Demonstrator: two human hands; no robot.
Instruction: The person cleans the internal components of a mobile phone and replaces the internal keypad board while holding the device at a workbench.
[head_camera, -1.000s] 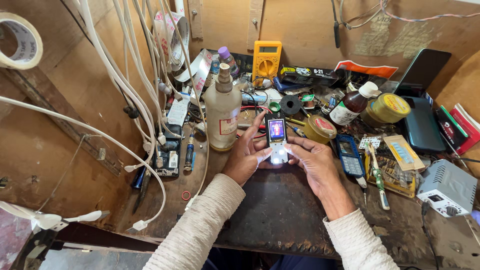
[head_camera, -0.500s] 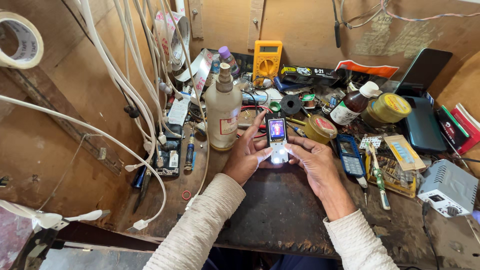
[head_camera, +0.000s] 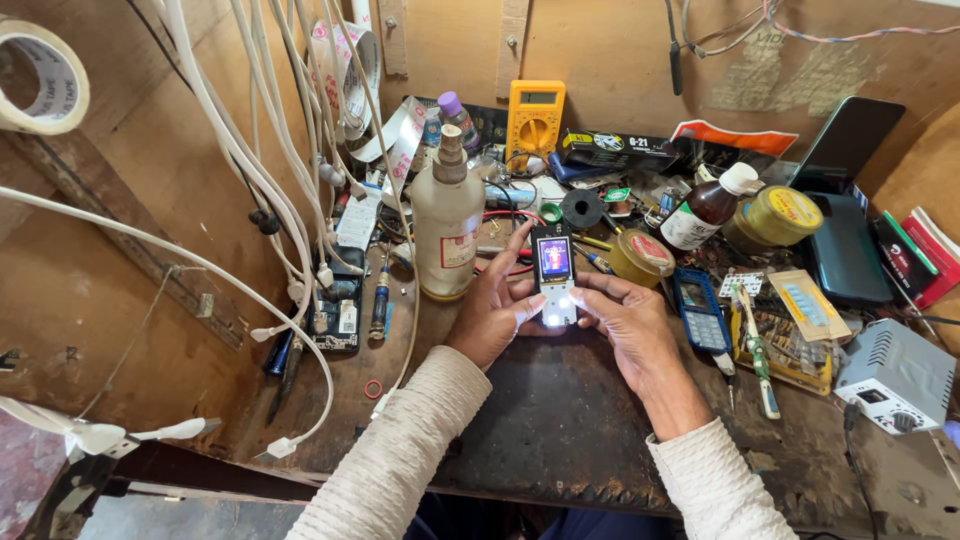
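Observation:
A small bar-type mobile phone (head_camera: 553, 272) with a lit colour screen and a glowing white keypad is held upright over the dark worktop. My left hand (head_camera: 492, 305) grips its left side, the index finger reaching up beside the screen and the thumb on the keypad. My right hand (head_camera: 625, 318) holds the right side, thumb resting at the keypad's edge. Both wrists wear cream knitted sleeves.
A tall pale bottle (head_camera: 447, 218) stands just left of the hands. A yellow multimeter (head_camera: 533, 116), a brown bottle (head_camera: 709, 208), yellow tins (head_camera: 643, 256), a blue phone (head_camera: 696, 306), a screwdriver (head_camera: 753, 345) and a grey power supply (head_camera: 896, 374) crowd the bench. White cables (head_camera: 262, 190) hang left.

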